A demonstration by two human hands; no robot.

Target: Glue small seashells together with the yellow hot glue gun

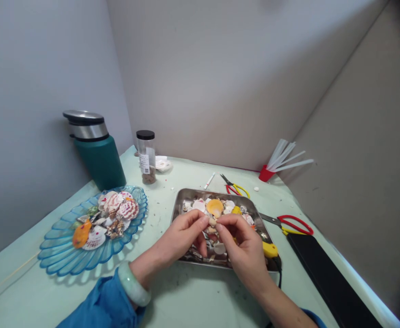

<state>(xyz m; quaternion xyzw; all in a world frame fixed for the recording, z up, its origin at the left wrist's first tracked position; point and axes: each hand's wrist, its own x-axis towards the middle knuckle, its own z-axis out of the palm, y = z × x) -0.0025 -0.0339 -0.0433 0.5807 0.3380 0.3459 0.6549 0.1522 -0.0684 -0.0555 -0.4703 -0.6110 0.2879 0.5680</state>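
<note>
Between the fingertips of both hands is a small pale shell (212, 222), held over a metal tray (178, 200). My left hand (189, 230) pinches it from the left side, and a light green bangle (131, 283) circles that wrist. From the right, my right hand (242, 241) grips the same shell between thumb and forefinger. An orange scallop shell (215, 207) and several white shells lie in the tray behind my fingers. A yellow-handled tool (270, 249), perhaps a glue gun, rests at the tray's right edge, partly hidden by my right hand.
A blue scalloped plate (54, 255) of shells stands left, near a teal bottle (100, 159) and a clear jar (147, 157). Small scissors (235, 188) and a white stick (210, 181) lie behind the tray. Rightward are red-handled scissors (293, 224), a black slab (326, 273) and a red cup (266, 173) of translucent sticks.
</note>
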